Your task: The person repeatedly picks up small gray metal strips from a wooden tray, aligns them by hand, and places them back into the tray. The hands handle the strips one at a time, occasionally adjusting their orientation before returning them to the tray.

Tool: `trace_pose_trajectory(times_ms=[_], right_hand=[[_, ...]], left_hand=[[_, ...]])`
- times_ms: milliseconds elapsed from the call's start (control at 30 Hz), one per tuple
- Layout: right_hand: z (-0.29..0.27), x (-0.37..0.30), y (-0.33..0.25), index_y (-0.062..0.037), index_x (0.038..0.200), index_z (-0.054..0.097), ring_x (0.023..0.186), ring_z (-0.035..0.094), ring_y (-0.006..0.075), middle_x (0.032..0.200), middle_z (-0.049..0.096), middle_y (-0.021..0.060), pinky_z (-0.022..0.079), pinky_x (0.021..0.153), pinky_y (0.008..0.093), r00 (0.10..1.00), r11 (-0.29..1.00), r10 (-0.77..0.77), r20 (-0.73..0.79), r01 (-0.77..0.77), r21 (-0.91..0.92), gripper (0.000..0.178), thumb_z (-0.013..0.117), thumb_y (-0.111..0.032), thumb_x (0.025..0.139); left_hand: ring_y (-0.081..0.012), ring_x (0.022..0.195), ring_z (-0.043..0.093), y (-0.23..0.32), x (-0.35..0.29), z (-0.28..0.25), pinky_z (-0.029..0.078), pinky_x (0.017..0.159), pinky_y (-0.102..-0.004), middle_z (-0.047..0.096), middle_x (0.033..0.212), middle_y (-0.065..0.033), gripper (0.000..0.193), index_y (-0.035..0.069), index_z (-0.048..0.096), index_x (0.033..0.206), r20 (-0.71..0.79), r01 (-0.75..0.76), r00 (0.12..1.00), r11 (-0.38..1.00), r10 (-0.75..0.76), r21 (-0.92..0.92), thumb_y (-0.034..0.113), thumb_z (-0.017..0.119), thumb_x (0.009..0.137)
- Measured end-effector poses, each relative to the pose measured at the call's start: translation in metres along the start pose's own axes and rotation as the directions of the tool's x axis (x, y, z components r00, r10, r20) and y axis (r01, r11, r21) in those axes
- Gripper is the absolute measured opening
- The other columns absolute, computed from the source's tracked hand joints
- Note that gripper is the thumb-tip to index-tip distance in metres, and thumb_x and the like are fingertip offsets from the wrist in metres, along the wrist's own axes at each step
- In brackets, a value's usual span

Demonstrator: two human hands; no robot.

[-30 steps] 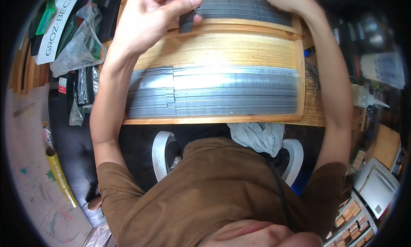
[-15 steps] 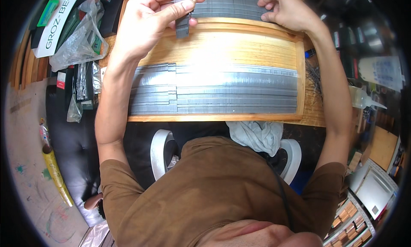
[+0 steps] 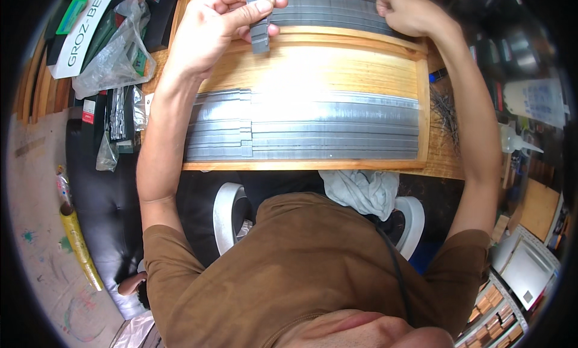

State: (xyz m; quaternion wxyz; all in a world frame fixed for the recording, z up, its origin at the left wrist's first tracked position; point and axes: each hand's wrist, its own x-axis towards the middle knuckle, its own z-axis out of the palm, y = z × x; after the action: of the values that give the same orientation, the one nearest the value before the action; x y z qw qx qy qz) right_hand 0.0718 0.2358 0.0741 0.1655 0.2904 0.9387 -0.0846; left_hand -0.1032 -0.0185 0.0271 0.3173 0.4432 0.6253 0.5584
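Note:
My left hand [image 3: 226, 19] is closed on a small bundle of flat grey metal strips [image 3: 261, 39], pinched upright between thumb and fingers above the far part of a wooden tray. At the right end of the far row of dark metal strips [image 3: 328, 12], my right hand [image 3: 412, 12] has its fingers curled in. Whatever those fingers hold, if anything, is hidden. Nearer to me, a long row of shiny metal strips [image 3: 334, 128] lies packed side by side in the wooden tray [image 3: 423, 116], with a small step in the row toward its left.
Left of the tray are a crumpled clear plastic bag [image 3: 114, 62], dark boxes and a white printed strip. On the right lie a heap of thin metal pieces [image 3: 442, 110] and a clear squeeze bottle [image 3: 515, 140]. A white cloth [image 3: 361, 191] hangs below the table's front edge.
My right hand has shifted a little to the right and away from me, its fingers now curled tighter. The left hand keeps its bundle in nearly the same place.

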Motion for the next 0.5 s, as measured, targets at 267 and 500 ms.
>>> trace_pose_trajectory(times_ms=[267,500], right_hand=[[0.008,0.02,-0.009,0.0015,0.098,0.075,0.096,0.071,0.0392,0.103,0.073,0.0274,0.055,0.087,0.0452,0.996,0.995,-0.087,-0.034,0.089,0.038,0.033,0.05,-0.017,0.086],[0.04,0.08,-0.07,0.006,0.09,0.073,0.071,0.068,0.0302,0.086,0.074,0.0211,0.054,0.066,0.0426,0.843,0.744,-0.493,-0.215,0.537,0.398,0.027,0.056,-0.014,0.084]], left_hand=[[-0.0157,0.072,0.07,0.032,0.001,0.014,0.057,0.065,-0.0262,0.074,0.082,-0.011,0.012,-0.002,0.073,0.099,-0.278,0.136,0.936,0.95,-0.216,-0.28,0.009,0.069,0.096],[-0.0165,0.093,0.075,-0.012,0.011,-0.023,0.063,0.079,-0.0256,0.075,0.109,-0.0107,0.026,0.001,0.07,0.119,-0.133,0.064,0.985,0.958,-0.105,-0.279,0.019,0.067,0.102]])
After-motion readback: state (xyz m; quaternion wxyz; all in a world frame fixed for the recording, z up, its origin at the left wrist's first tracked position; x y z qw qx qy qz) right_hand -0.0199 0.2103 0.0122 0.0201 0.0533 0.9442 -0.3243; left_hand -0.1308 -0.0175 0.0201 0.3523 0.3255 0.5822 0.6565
